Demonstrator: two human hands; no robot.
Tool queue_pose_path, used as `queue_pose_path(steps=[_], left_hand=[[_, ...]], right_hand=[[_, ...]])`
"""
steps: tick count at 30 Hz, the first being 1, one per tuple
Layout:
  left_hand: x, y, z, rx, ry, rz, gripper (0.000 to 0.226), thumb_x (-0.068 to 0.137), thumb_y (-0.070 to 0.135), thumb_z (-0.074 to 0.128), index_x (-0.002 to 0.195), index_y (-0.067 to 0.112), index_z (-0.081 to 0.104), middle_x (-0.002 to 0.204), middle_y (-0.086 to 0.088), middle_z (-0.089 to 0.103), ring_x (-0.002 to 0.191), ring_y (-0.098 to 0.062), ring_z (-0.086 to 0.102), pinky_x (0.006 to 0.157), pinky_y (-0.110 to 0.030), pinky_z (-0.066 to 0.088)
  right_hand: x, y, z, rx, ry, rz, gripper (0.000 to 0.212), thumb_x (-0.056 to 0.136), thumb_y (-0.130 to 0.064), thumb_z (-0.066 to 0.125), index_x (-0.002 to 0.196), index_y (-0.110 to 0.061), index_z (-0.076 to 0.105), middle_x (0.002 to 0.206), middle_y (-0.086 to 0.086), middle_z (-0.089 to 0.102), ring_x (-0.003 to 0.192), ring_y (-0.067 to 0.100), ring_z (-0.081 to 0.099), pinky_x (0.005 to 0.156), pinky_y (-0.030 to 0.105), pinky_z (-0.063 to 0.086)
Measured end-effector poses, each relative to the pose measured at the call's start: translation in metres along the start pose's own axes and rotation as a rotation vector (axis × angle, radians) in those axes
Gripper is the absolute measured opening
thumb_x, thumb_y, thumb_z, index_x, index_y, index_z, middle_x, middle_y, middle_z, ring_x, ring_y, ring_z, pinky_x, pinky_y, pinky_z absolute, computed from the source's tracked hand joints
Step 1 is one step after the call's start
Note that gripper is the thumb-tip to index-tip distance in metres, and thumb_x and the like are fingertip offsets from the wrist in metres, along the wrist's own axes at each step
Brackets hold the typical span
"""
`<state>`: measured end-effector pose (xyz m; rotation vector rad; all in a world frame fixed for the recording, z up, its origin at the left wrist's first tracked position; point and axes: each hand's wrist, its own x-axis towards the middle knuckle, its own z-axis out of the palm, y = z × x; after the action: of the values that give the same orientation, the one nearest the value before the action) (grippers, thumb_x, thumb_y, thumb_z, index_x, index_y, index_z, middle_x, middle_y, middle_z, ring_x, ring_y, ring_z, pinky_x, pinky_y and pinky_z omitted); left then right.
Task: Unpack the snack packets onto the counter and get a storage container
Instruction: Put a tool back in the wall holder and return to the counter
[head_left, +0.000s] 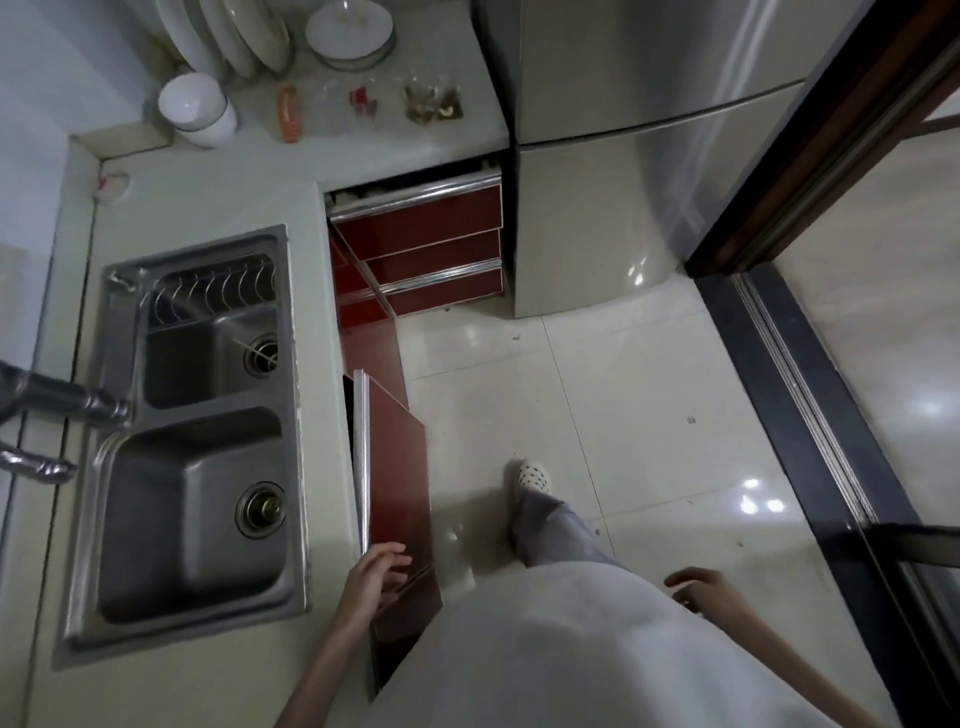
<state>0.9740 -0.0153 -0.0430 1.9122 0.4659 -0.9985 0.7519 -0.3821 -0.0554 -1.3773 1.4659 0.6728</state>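
Fingers of the left hand (378, 565) lay loosely spread at the top edge of the open red cabinet door (397, 467) below the sink, seemingly touching it without closing round it; the right hand (698, 584) hung at the near right with fingers loosely curled, holding nothing. Snack packets (363, 106): three clear ones counted, lying in a row on the far counter (457, 137) just left of the refrigerator (623, 156), holding orange, red and brown contents from left to right; unpacking judged done. Storage container: none in view; what lay behind the door could not be seen. Judged handling: packets light, soft, crinkly and slippery, their contents likely brittle, best pinched at a sealed edge; a container, if plastic, would be light and stiff, best taken by its rim or both sides. Door: stiff, hinged, swung by its metal-trimmed edge. Other items: one steel sink (187, 415) with two basins, the far basin with a wire rack; two taps at left; three red drawers (431, 249) at far centre, the top one ajar; several plates standing on edge, a stack of dishes and upturned white bowls on the far counter, number uncertain.
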Motion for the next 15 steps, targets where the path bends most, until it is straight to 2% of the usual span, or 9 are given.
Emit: queue_pose_path(steps=[3, 8, 11, 15], left_hand=[[0.029, 0.034, -0.001, -0.033, 0.039, 0.029, 0.022, 0.1, 0.007, 0.041, 0.097, 0.014, 0.062, 0.099, -0.011, 0.068, 0.081, -0.023, 0.06, 0.064, -0.03, 0.044], [0.055, 0.068, -0.004, -0.146, 0.083, -0.034, 0.021, 0.101, 0.002, 0.039, 0.103, 0.004, 0.06, 0.1, -0.016, 0.064, 0.08, -0.026, 0.057, 0.064, -0.03, 0.044], [0.075, 0.092, -0.009, -0.209, 0.109, -0.064, 0.02, 0.1, 0.001, 0.041, 0.101, 0.006, 0.06, 0.097, -0.015, 0.064, 0.076, -0.025, 0.059, 0.062, -0.029, 0.043], [0.116, 0.133, -0.021, -0.248, 0.123, -0.075, 0.02, 0.1, 0.0, 0.04, 0.1, 0.004, 0.06, 0.093, -0.014, 0.064, 0.075, -0.024, 0.058, 0.063, -0.029, 0.042]], right_hand=[[0.024, -0.073, -0.004, -0.026, -0.025, -0.067, 0.031, 0.082, 0.014, 0.038, 0.088, 0.002, 0.066, 0.06, 0.012, 0.063, 0.049, 0.022, 0.052, 0.043, 0.019, 0.039], [0.031, -0.203, -0.013, -0.101, -0.1, -0.202, 0.03, 0.083, 0.012, 0.039, 0.088, -0.001, 0.066, 0.069, 0.015, 0.063, 0.056, 0.023, 0.052, 0.053, 0.025, 0.043], [0.031, -0.274, -0.017, -0.112, -0.11, -0.299, 0.031, 0.083, 0.012, 0.04, 0.087, -0.002, 0.067, 0.072, 0.016, 0.064, 0.061, 0.024, 0.053, 0.056, 0.028, 0.044], [0.047, -0.344, -0.012, -0.145, -0.121, -0.32, 0.033, 0.084, 0.012, 0.037, 0.09, -0.001, 0.067, 0.075, 0.017, 0.064, 0.064, 0.026, 0.053, 0.06, 0.03, 0.045]])
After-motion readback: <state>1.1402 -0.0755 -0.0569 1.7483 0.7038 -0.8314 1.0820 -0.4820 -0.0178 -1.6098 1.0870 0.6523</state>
